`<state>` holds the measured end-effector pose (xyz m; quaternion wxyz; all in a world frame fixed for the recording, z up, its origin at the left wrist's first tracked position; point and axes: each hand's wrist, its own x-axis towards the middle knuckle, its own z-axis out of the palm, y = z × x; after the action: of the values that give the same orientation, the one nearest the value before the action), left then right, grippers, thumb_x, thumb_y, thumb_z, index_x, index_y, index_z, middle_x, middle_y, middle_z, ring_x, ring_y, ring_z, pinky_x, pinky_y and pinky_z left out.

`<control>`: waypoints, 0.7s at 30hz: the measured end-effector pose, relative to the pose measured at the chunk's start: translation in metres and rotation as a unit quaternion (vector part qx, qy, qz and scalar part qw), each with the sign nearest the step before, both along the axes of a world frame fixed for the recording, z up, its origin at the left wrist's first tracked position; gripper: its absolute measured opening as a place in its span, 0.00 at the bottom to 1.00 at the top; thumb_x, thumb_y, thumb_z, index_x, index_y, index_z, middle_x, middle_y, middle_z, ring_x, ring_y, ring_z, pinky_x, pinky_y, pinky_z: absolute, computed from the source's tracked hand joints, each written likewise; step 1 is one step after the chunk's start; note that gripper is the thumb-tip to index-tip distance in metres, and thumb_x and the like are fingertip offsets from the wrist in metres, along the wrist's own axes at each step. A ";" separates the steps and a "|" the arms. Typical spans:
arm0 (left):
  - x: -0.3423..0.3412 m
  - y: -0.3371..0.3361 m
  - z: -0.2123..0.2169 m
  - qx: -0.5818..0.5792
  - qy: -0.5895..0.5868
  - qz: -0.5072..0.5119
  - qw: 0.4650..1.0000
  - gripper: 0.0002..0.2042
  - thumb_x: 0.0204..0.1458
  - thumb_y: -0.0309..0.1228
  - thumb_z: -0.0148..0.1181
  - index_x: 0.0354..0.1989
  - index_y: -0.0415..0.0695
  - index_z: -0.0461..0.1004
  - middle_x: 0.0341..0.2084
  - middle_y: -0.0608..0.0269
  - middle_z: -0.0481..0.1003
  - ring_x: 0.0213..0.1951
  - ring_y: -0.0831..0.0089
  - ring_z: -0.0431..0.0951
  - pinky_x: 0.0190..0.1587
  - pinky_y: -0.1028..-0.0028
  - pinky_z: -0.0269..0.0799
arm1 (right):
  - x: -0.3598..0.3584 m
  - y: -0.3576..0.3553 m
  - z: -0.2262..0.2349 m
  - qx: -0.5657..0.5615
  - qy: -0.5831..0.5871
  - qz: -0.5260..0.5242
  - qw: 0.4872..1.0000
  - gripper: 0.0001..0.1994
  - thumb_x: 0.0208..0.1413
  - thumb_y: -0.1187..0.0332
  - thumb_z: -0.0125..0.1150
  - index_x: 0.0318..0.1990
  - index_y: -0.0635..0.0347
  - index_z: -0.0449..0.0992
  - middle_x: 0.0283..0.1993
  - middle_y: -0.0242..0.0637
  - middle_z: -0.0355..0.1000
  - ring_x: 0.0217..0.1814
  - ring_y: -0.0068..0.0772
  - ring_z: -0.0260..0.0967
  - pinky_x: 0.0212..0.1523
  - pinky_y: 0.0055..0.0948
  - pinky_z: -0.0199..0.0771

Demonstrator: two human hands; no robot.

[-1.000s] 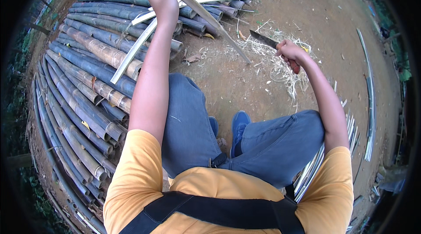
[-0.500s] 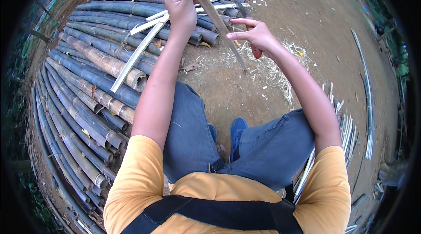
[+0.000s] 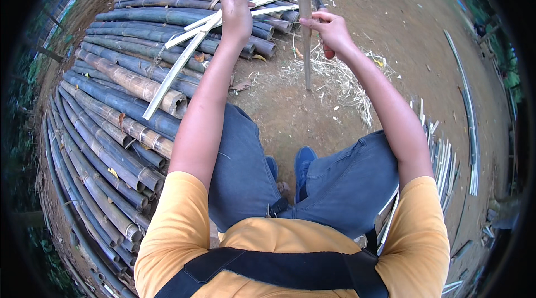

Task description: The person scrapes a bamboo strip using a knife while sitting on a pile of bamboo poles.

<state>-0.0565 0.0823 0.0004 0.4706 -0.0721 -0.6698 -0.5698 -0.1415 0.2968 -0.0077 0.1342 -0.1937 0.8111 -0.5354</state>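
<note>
My right hand (image 3: pixel 334 32) is closed round the reddish handle (image 3: pixel 328 51) of a knife, whose dark blade (image 3: pixel 317 0) points away from me. Its thumb and finger also press against a long brown bamboo strip (image 3: pixel 306 30), which stands nearly upright in the view and runs past the top edge. My left hand (image 3: pixel 237 13) is up to the left of that strip, apart from it, fingers loosely spread and nothing visible in them. Beyond and below it, several pale split bamboo strips (image 3: pixel 181 72) lie crossed on the bamboo pile.
Dark bamboo poles (image 3: pixel 139 97) are stacked all along the left. Curly pale shavings (image 3: pixel 352 88) lie on the dirt ground (image 3: pixel 279 122) in front of my feet. At my right side is a bundle of thin pale strips (image 3: pixel 444 167); farther right lie long poles (image 3: pixel 468 113).
My left hand has let go of the bamboo strip and opened. The strip has swung from a slant to nearly upright, its top moving right. My right hand keeps the knife.
</note>
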 end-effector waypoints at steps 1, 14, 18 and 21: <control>-0.006 -0.001 -0.003 0.025 0.002 -0.020 0.999 0.27 0.66 0.56 0.46 0.56 0.42 0.68 0.43 0.59 0.73 0.39 0.76 0.76 0.41 0.75 0.72 | -0.013 0.007 0.001 -0.025 0.027 -0.017 0.999 0.21 0.55 0.56 0.73 0.51 0.58 0.81 0.29 0.30 0.72 0.14 0.15 0.58 0.12 0.22 0.56; -0.008 -0.003 -0.032 -0.166 -0.247 -0.068 0.952 0.14 0.63 0.40 0.57 0.49 0.43 0.77 0.34 0.69 0.76 0.34 0.80 0.74 0.41 0.77 0.72 | -0.128 0.123 0.016 -0.378 -0.028 -0.174 0.909 0.18 0.61 0.59 0.68 0.49 0.62 0.74 0.30 0.26 0.64 0.24 0.14 0.57 0.23 0.15 0.63; -0.005 0.004 -0.026 -0.136 -0.264 -0.088 0.951 0.15 0.64 0.42 0.57 0.42 0.41 0.78 0.28 0.70 0.74 0.32 0.82 0.73 0.37 0.78 0.70 | -0.162 0.168 -0.001 -0.401 -0.075 -0.195 0.892 0.14 0.62 0.59 0.65 0.43 0.60 0.72 0.30 0.28 0.65 0.25 0.16 0.61 0.24 0.20 0.70; 0.000 0.008 -0.018 -0.128 -0.288 -0.109 0.943 0.21 0.64 0.47 0.55 0.28 0.41 0.77 0.19 0.71 0.71 0.25 0.83 0.71 0.31 0.79 0.66 | -0.179 0.188 -0.014 -0.398 -0.107 -0.268 0.871 0.17 0.64 0.56 0.62 0.41 0.61 0.66 0.28 0.32 0.63 0.25 0.28 0.67 0.29 0.34 0.82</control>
<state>-0.0565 0.0904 -0.0178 0.1796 -0.0371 -0.8318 -0.5239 -0.3205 0.4850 -0.0213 -0.0173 0.0526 0.5303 -0.8460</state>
